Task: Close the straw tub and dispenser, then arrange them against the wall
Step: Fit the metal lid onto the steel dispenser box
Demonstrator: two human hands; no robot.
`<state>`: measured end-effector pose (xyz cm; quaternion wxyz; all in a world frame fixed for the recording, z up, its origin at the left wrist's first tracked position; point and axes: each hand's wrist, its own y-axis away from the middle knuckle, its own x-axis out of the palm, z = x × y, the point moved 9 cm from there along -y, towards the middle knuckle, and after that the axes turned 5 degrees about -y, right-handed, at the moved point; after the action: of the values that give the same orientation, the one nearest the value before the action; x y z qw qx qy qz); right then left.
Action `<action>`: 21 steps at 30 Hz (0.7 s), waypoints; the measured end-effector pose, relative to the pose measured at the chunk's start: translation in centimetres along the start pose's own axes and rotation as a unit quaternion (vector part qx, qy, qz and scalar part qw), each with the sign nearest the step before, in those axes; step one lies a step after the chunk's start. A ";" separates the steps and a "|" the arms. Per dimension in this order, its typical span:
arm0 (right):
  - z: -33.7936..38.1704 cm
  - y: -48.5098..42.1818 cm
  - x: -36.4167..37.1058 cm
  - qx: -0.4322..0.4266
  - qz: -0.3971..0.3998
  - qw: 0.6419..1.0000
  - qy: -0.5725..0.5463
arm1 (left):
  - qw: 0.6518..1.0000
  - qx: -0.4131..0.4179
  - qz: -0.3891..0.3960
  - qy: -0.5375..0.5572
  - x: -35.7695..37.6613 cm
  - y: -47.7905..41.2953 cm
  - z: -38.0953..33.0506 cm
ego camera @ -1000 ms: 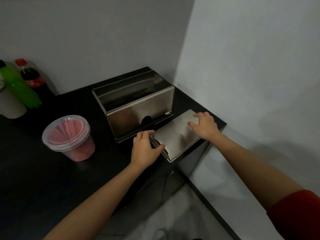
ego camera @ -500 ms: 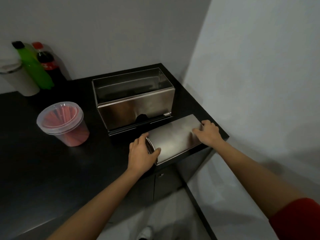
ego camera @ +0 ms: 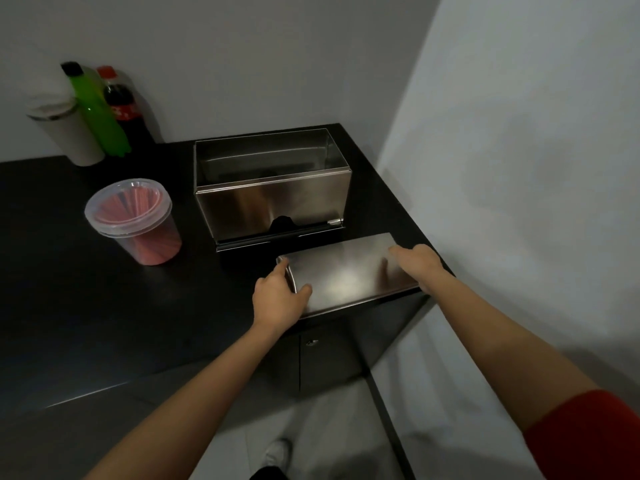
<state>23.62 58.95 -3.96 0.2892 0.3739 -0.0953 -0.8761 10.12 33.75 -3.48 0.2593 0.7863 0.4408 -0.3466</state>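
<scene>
Both hands grip the steel lid (ego camera: 346, 273) at the counter's (ego camera: 86, 323) front edge: left hand (ego camera: 277, 299) pinching its left end, right hand (ego camera: 417, 265) its right. Behind, the dispenser (ego camera: 273, 206) stands open; the lidded straw tub (ego camera: 133, 220) holds red straws; bottles (ego camera: 107, 109) line the wall.

Dim indoor scene, low contrast, mild grain. Black counter (ego camera: 86, 306) nearly featureless, 1 faint bright streak near its front edge. Soft white glare on the steel lid (ego camera: 346, 271) between the hands; duller reflections on the dispenser (ego camera: 273, 206) front. Broad soft shadow on the right wall (ego camera: 519, 168). Wide-angle bending at edges; forearms stretched. Bottles (ego camera: 104, 109) slightly soft.
</scene>
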 end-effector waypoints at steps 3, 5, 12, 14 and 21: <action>-0.6 -0.3 0.0 0.028 0.001 0.996 -0.084 | 1.000 -0.014 -0.001 0.002 -0.1 0.0 0.3; -0.9 -0.3 0.0 0.040 0.009 0.990 -0.134 | 1.000 -0.017 0.001 0.004 0.0 0.0 0.5; -2.0 -0.4 -0.5 0.044 0.015 0.985 -0.165 | 0.999 -0.033 0.003 0.034 -0.1 -0.2 1.0; -1.9 -0.3 -0.5 0.033 0.026 0.984 -0.171 | 0.997 -0.042 0.005 0.067 -0.1 -0.2 1.4; -0.9 1.1 0.5 -0.011 0.098 0.966 -0.240 | 0.990 -0.042 0.033 0.134 -0.1 0.0 1.5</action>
<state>24.49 57.82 -4.50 0.3465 0.1387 -0.1884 -0.9084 9.66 32.62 -4.38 0.2415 0.8283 0.4597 -0.2105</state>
